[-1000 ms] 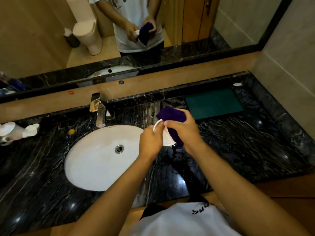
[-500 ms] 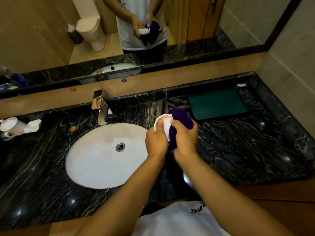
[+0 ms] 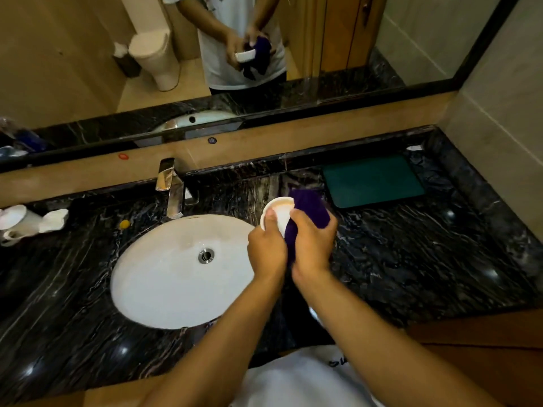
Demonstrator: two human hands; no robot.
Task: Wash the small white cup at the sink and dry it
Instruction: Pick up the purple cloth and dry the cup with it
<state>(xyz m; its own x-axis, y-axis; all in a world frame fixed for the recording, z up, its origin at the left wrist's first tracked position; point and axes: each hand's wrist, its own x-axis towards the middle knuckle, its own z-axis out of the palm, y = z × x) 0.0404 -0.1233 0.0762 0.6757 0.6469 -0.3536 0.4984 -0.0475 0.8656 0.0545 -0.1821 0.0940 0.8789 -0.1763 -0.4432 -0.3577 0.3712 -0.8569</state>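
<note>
Over the dark marble desk (image 3: 411, 259), just right of the sink (image 3: 164, 277), our left hand (image 3: 266, 251) grips the small white cup (image 3: 279, 211) while our right hand (image 3: 313, 242) clutches the purple cloth (image 3: 311, 208), drying apparently underway.

small white cup (image 3: 279, 211) gripped by left hand (image 3: 266, 252), right hand (image 3: 313, 245) pressing purple cloth (image 3: 311, 211)

Only one view on my end: a wide-angle head cam looking forward and down over the black marble counter (image 3: 411, 274), close above the sink (image 3: 164, 277). It's facing the wall mirror (image 3: 88, 54), so the same counter shows up again in reflection.
</note>
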